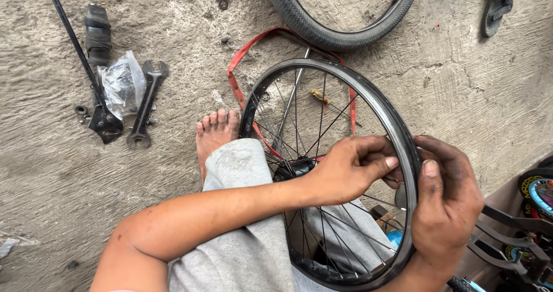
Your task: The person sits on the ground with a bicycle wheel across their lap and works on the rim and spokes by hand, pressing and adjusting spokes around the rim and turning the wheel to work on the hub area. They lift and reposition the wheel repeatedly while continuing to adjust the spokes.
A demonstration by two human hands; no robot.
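Observation:
A bare bicycle wheel rim [345, 76] with thin spokes and a dark hub [292, 170] stands tilted over my leg in grey trousers. My left hand [348, 168] reaches through the spokes, fingers pinched at a spoke near the rim's right side. The rim's right edge is wrapped by my right hand [443, 202], its thumb lying on the rim. A red rim strip [247, 53] lies under the wheel. My bare foot [214, 133] rests on the concrete just left of the rim.
A black tyre [340, 35] lies at the top. On the left are a flat wrench [145, 104], a plastic bag [120, 84], a black rod with bracket [86, 67] and a rubber grip [97, 32]. A sandal [498, 6] is top right. Bicycle parts [518, 240] crowd the lower right.

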